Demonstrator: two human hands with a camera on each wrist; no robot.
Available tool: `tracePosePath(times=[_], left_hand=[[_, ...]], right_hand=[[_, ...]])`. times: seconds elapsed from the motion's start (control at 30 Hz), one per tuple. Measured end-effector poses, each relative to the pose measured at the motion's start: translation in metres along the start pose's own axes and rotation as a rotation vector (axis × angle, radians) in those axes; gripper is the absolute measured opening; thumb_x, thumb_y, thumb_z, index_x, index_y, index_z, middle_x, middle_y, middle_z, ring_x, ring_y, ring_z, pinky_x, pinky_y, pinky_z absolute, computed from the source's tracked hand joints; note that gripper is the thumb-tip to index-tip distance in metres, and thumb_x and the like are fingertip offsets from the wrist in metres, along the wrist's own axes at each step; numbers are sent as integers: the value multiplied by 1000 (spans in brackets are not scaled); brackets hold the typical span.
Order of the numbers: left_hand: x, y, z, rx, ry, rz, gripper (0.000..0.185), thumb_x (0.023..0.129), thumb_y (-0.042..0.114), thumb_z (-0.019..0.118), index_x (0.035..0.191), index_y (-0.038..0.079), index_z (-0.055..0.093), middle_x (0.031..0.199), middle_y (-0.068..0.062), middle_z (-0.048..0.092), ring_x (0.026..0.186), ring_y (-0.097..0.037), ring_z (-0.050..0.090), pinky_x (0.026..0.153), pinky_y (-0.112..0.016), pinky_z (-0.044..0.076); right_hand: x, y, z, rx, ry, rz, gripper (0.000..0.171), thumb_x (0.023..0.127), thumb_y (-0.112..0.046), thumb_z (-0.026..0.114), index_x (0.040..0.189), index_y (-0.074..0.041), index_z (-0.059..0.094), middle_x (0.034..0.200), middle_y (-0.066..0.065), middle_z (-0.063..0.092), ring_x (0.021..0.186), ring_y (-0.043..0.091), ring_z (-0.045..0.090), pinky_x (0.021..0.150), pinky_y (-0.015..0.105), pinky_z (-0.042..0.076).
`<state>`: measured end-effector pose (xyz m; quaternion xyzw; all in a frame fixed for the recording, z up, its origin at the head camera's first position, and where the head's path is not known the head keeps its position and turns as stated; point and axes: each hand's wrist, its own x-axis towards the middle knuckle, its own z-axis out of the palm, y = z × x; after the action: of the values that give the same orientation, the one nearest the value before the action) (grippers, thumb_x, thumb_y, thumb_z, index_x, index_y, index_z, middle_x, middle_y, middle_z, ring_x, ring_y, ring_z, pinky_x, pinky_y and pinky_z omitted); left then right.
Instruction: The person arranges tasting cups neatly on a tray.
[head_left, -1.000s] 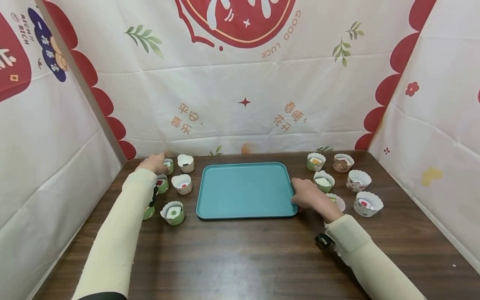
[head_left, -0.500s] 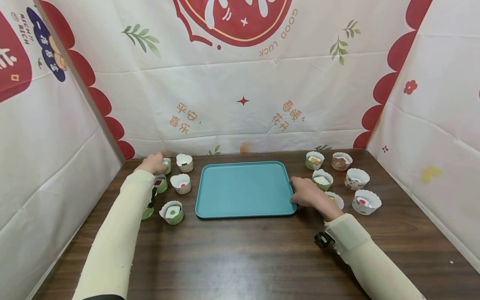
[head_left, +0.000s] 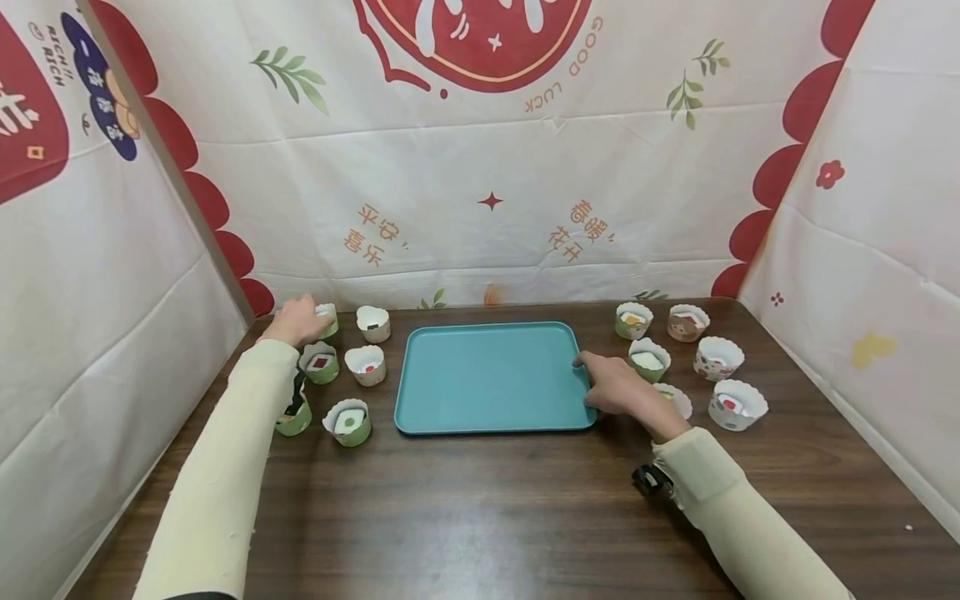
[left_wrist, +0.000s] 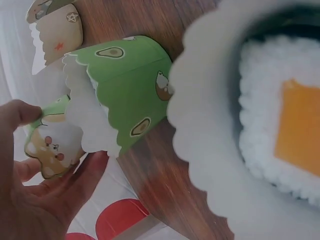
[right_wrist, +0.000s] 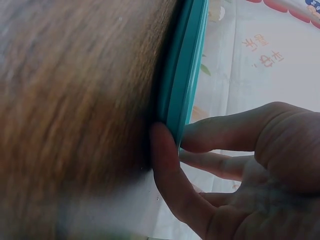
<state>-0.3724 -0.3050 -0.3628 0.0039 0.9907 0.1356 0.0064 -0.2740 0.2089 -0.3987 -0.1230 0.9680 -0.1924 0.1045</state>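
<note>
At the far left of the table, my left hand (head_left: 291, 321) grips the rearmost green paper baking cup (head_left: 328, 320). In the left wrist view, that cup (left_wrist: 59, 142) sits between thumb and fingers, an animal print facing the camera. Nearer stand a green avocado-print cup (left_wrist: 132, 82) with a dark red-centred sushi piece in it, and a cup holding an orange-centred sushi piece (left_wrist: 297, 125). My right hand (head_left: 611, 383) holds the right edge of a teal tray (head_left: 491, 379). The right wrist view shows thumb and fingertips pinching the tray's rim (right_wrist: 177, 95).
To the tray's left stand a white cup (head_left: 372, 332), another white cup (head_left: 365, 377) and a green cup (head_left: 352, 433). Several more cups (head_left: 717, 367) with sushi pieces stand on the right. A printed white cloth (head_left: 450, 167) closes off the back and sides.
My left hand has shifted slightly left and back with the green cup, uncovering more of the middle green cup. The right hand stays at the tray's edge.
</note>
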Motion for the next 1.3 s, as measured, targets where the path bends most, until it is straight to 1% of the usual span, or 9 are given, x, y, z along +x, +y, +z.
tracePosePath(times=[0.13, 0.27, 0.4, 0.47, 0.67, 0.87, 1.0, 1.17, 1.3], left_hand=[[-2, 1, -1, -42, 87, 14, 53, 93, 37, 53, 115, -11, 50, 114, -36, 56, 98, -46, 56, 86, -59, 51], [-2, 3, -1, -73, 168, 41, 51, 92, 39, 58, 112, -8, 53, 109, -30, 59, 93, -41, 56, 80, -54, 52], [1, 7, 0, -93, 222, 79, 49, 90, 40, 59, 112, -5, 56, 105, -25, 60, 90, -37, 56, 75, -48, 50], [2, 11, 0, -103, 237, 98, 49, 90, 40, 58, 113, -4, 56, 105, -24, 61, 90, -36, 55, 75, -47, 48], [5, 30, -3, -137, 244, 143, 50, 89, 41, 59, 118, 0, 54, 110, -22, 61, 94, -36, 54, 78, -47, 48], [8, 49, -1, -150, 277, 225, 47, 88, 39, 63, 114, 0, 58, 110, -22, 63, 97, -37, 57, 83, -51, 51], [8, 62, 3, -136, 242, 274, 46, 88, 38, 63, 115, 0, 59, 109, -21, 66, 96, -36, 58, 85, -51, 51], [8, 79, 8, -119, 198, 297, 45, 90, 39, 65, 118, 4, 58, 104, -17, 66, 87, -32, 57, 77, -45, 50], [7, 92, 11, -124, 170, 323, 45, 90, 38, 66, 119, 5, 58, 105, -17, 66, 84, -31, 58, 73, -43, 52]], right_hand=[[0, 0, 0, 8, -1, 0, 59, 86, 3, 63, 143, 4, 49, 138, 31, 57, 90, 30, 60, 61, 29, 50], [0, 0, 1, 11, -4, 6, 58, 87, 3, 62, 144, 5, 50, 133, 31, 59, 88, 29, 60, 61, 28, 49], [1, -1, 1, 17, -12, 15, 60, 86, 3, 62, 145, 4, 48, 135, 31, 58, 88, 29, 60, 60, 28, 50], [1, -1, 1, 15, -13, 21, 61, 86, 3, 62, 145, 4, 48, 133, 29, 58, 88, 29, 60, 60, 28, 50], [1, 0, 1, 49, -25, 42, 61, 86, 3, 60, 146, 5, 47, 110, 23, 60, 81, 26, 61, 54, 28, 55], [1, -1, 2, 85, -31, 53, 63, 85, 5, 59, 146, 6, 46, 108, 23, 59, 77, 25, 63, 52, 28, 58], [1, -1, 1, 67, -32, 51, 62, 84, 5, 59, 145, 8, 48, 106, 22, 59, 77, 24, 63, 52, 27, 58], [1, -2, 1, 51, -30, 40, 59, 84, 4, 59, 142, 10, 50, 98, 18, 58, 74, 23, 63, 52, 27, 58], [1, -2, 1, 47, -30, 40, 58, 84, 4, 58, 142, 11, 50, 106, 23, 61, 73, 22, 63, 52, 27, 58]])
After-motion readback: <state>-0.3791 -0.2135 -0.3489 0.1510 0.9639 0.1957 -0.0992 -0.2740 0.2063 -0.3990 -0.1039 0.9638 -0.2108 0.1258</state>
